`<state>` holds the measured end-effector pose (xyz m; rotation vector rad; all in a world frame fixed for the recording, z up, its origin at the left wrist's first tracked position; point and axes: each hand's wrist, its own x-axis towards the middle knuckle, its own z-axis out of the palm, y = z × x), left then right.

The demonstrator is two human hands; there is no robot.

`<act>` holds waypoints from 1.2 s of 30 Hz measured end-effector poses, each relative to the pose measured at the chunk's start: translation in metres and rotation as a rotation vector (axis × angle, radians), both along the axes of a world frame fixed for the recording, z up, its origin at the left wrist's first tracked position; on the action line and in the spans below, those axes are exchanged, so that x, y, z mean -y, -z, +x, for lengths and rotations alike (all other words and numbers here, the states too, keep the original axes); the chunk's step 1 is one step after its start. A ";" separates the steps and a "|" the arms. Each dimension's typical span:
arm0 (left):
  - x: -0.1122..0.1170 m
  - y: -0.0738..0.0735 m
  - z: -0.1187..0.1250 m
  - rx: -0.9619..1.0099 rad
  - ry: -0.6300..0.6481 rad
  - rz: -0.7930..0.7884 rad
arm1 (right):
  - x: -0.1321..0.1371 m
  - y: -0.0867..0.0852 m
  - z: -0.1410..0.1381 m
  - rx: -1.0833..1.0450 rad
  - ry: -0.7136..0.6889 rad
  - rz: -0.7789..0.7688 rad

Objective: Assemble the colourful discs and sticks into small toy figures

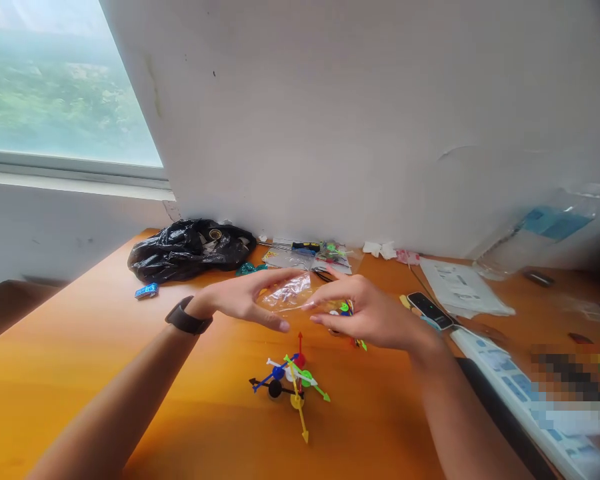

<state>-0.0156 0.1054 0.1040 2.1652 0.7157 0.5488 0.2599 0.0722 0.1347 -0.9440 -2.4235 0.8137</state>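
Between my two hands is a crumpled clear plastic bag [293, 291], close to the fingers of both; whether either hand grips it I cannot tell. My left hand [247, 298] has its fingers stretched out and its thumb well apart, below the bag. My right hand [363, 310] reaches in from the other side, thumb and forefinger tips slightly apart near the bag's edge. Nearer to me on the table, plastic arrow spinners with round hubs lie clustered: among them a yellow arrow [304, 421], a black hub [275, 389] and a red arrow [301, 347]. More coloured pieces [345, 307] show partly behind my right hand.
A black plastic bag [190, 250] and a small blue packet [147, 291] lie at the back left of the wooden table [190, 413]. Along the wall are packaged items [307, 253] and crumpled tissue [380, 250]. To the right are a dark-screened device [431, 310], a white pouch [465, 287] and a clear bottle [555, 217].
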 end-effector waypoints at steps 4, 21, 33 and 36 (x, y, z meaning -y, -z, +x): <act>-0.001 -0.006 -0.003 0.042 0.008 0.044 | 0.010 -0.011 0.001 -0.047 0.082 0.066; 0.018 0.117 0.005 0.316 -0.470 0.205 | 0.021 0.042 -0.051 0.594 -0.123 -0.153; 0.021 0.117 0.007 0.204 -0.434 0.334 | 0.012 0.073 -0.066 0.686 -0.094 -0.122; 0.020 0.118 0.007 0.192 -0.432 0.354 | 0.014 0.074 -0.068 0.694 -0.078 -0.117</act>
